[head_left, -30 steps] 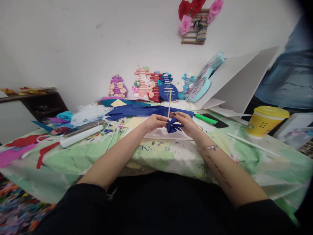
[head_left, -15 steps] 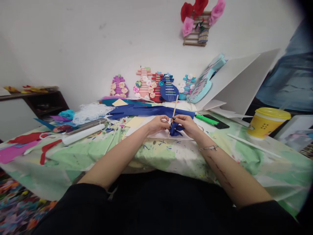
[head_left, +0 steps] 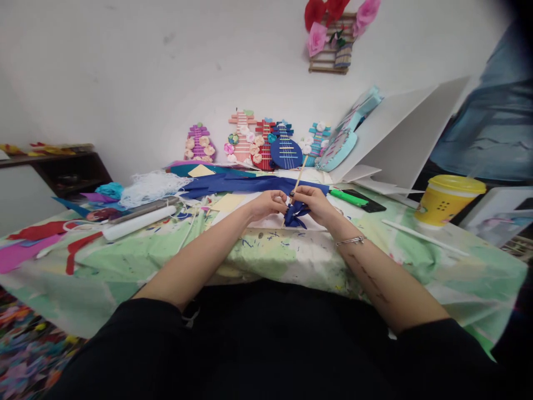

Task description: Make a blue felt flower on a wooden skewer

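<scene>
Looks partway tbh: blue strips (head_left: 296, 215) bunched but ends loose, your right hand (head_left: 315, 204) has fingers pinching the wooden stick (head_left: 300, 173), can't tell about your left hand (head_left: 265, 205).

Blue bundle (head_left: 296, 215), tan stick (head_left: 301, 171), mottled green cloth (head_left: 266, 258)

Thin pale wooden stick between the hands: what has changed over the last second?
The thin pale wooden stick has gone from nearly upright to a clear lean, top end to the right. The right hand has drawn its fingertips in to the stick. The left hand stays close beside the dark-blue petal-shaped piece. The yellow-and-white lidded cup stayed put.
</scene>
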